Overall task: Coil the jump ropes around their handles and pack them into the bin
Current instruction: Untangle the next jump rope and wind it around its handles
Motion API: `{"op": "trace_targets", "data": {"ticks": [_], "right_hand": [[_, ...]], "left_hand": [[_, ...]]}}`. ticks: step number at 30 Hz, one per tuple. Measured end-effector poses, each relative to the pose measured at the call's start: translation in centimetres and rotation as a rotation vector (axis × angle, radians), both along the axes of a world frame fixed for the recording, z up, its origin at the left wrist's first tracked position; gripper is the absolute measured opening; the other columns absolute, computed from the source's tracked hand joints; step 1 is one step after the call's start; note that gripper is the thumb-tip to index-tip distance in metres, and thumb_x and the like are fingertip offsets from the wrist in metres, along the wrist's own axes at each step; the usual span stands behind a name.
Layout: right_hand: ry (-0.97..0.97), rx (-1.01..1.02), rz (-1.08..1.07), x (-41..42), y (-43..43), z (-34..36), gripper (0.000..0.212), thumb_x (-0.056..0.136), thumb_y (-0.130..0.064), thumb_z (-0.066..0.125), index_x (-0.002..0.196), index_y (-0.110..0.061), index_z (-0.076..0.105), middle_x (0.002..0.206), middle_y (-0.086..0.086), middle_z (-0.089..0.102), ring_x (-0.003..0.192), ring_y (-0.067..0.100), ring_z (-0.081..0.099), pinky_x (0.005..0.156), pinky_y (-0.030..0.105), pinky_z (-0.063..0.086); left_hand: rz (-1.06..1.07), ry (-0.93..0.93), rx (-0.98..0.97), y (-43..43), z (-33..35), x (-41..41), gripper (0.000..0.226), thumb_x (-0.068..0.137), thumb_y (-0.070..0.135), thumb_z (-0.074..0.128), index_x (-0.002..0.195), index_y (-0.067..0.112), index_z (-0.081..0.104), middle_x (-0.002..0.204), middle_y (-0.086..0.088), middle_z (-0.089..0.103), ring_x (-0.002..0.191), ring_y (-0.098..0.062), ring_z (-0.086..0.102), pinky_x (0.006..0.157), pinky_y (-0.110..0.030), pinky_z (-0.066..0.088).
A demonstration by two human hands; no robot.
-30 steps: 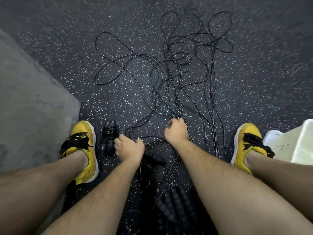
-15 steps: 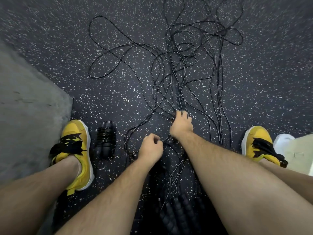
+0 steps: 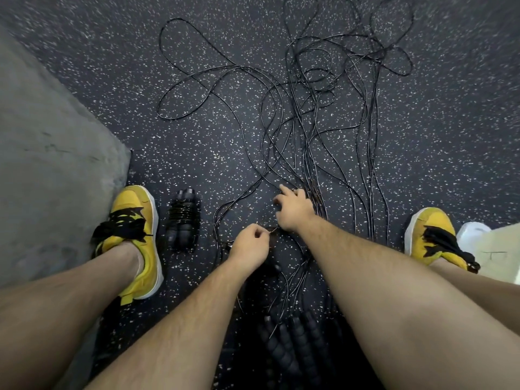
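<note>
Since the loose cords (image 3: 309, 122) run lengthwise away from the person, from the ribbed handles (image 3: 295, 339) lying between the legs out to a tangle of loops far ahead on the speckled floor (image 3: 84, 66), whichever cord is picked has to be drawn back toward the body along that line. The right hand (image 3: 295, 211) is the nearer of the two to the bundle: it sits right at the strands where they bunch together, forefinger (image 3: 283, 190) stretched forward onto them and the other fingers bent, though I cannot tell whether it actually has hold of one. The left hand (image 3: 249, 244) is just behind it and to the left, fingers curled, thumb and fingertips nipped together on what looks like a single cord (image 3: 270, 231) leading across to the right hand. One wound rope (image 3: 183, 218) already lies beside the left shoe (image 3: 135, 229), not yet packed. A pale container at the right edge, past the right shoe (image 3: 433, 235), is probably the bin (image 3: 501, 249). Most of the job looks undone, and separating one cord from the crossings ahead seems the hard part.
</note>
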State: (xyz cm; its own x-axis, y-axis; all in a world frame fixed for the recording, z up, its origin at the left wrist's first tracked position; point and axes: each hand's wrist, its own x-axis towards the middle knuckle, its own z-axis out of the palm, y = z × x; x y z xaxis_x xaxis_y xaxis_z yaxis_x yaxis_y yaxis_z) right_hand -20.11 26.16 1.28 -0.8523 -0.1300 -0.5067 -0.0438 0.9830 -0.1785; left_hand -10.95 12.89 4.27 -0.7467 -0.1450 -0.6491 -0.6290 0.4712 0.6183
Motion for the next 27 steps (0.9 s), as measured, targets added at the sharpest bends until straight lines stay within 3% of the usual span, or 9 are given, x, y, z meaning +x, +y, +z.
{"op": "trace_targets", "data": {"ticks": [5, 9, 11, 14, 16, 19, 22, 24, 27], "right_hand": [[0.005, 0.004, -0.094, 0.0, -2.4, -0.6, 0.049, 0.091, -0.032, 0.061, 0.135, -0.016, 0.049, 0.141, 0.005, 0.047, 0.13, 0.029, 0.038, 0.106, 0.04, 0.037], [-0.093, -0.281, -0.32, 0.9, -3.9, 0.7, 0.044, 0.089, -0.036, 0.068, 0.124, -0.015, 0.052, 0.117, 0.007, 0.065, 0.112, 0.028, 0.059, 0.096, 0.038, 0.049], [-0.115, -0.357, -0.273, 2.0, -4.3, 2.0, 0.02, 0.093, -0.029, 0.057, 0.108, -0.018, 0.063, 0.103, 0.004, 0.069, 0.1, 0.026, 0.063, 0.085, 0.032, 0.051], [-0.146, -0.466, -0.287, 3.8, -4.0, 5.2, 0.015, 0.095, -0.021, 0.05, 0.094, -0.019, 0.065, 0.086, -0.003, 0.066, 0.078, 0.017, 0.06, 0.062, 0.025, 0.043], [-0.213, -0.544, -0.294, 4.9, -3.0, 8.3, 0.012, 0.095, -0.017, 0.057, 0.092, -0.02, 0.068, 0.077, -0.009, 0.064, 0.067, 0.006, 0.055, 0.055, 0.022, 0.039], [-0.483, -0.571, -0.095, 6.9, -0.9, 13.2, 0.008, 0.089, -0.016, 0.067, 0.084, -0.019, 0.074, 0.072, -0.011, 0.067, 0.057, -0.004, 0.055, 0.053, 0.009, 0.039], [-0.634, -0.465, -0.026, 8.5, 0.7, 15.4, 0.021, 0.079, -0.025, 0.067, 0.095, -0.02, 0.079, 0.095, 0.002, 0.075, 0.075, 0.015, 0.059, 0.062, 0.027, 0.041], [-0.491, -0.545, -0.231, 8.5, 1.1, 16.0, 0.03, 0.089, -0.012, 0.057, 0.117, -0.013, 0.07, 0.101, 0.0, 0.074, 0.08, 0.016, 0.06, 0.058, 0.027, 0.04], [-0.38, -1.098, -0.809, 7.6, 1.0, 17.3, 0.036, 0.095, -0.004, 0.04, 0.128, -0.003, 0.055, 0.103, 0.009, 0.073, 0.079, 0.019, 0.061, 0.061, 0.028, 0.043]], "left_hand": [[0.102, 0.011, -0.033, -0.9, -0.2, -1.5, 0.017, 0.098, 0.025, 0.049, 0.097, 0.023, 0.066, 0.095, 0.008, 0.065, 0.091, -0.016, 0.06, 0.075, -0.027, 0.041], [0.247, 0.044, 0.007, -0.6, 0.5, -2.8, 0.018, 0.1, 0.024, 0.046, 0.104, 0.018, 0.063, 0.097, 0.005, 0.065, 0.082, -0.015, 0.057, 0.064, -0.027, 0.039], [0.37, 0.051, 0.063, -0.5, 1.0, -3.5, 0.025, 0.102, 0.03, 0.044, 0.11, 0.013, 0.061, 0.102, -0.002, 0.066, 0.086, -0.02, 0.058, 0.071, -0.03, 0.042], [0.556, 0.05, 0.175, -0.8, 2.0, -4.6, 0.047, 0.101, 0.048, 0.039, 0.113, 0.008, 0.061, 0.106, -0.011, 0.069, 0.092, -0.029, 0.063, 0.086, -0.036, 0.05], [0.623, 0.038, 0.236, -1.2, 3.2, -5.0, 0.046, 0.102, 0.048, 0.039, 0.107, 0.009, 0.064, 0.095, -0.005, 0.07, 0.076, -0.024, 0.061, 0.074, -0.032, 0.048], [0.664, 0.014, 0.386, -2.0, 5.3, -5.4, 0.041, 0.106, 0.042, 0.04, 0.098, 0.012, 0.067, 0.076, 0.004, 0.069, 0.055, -0.013, 0.046, 0.054, -0.028, 0.033], [0.571, 0.028, 0.434, -2.1, 7.7, -4.6, 0.028, 0.104, 0.023, 0.043, 0.098, 0.016, 0.069, 0.06, 0.008, 0.061, 0.053, -0.011, 0.047, 0.052, -0.026, 0.033], [0.371, 0.058, 0.455, -1.8, 9.7, -2.8, 0.029, 0.1, 0.012, 0.042, 0.099, 0.015, 0.071, 0.055, 0.008, 0.052, 0.055, -0.012, 0.042, 0.054, -0.027, 0.033], [0.063, -0.048, 0.741, -1.4, 12.8, 0.9, 0.023, 0.106, 0.012, 0.039, 0.102, 0.011, 0.062, 0.061, 0.004, 0.046, 0.057, -0.014, 0.04, 0.058, -0.028, 0.042]]}}
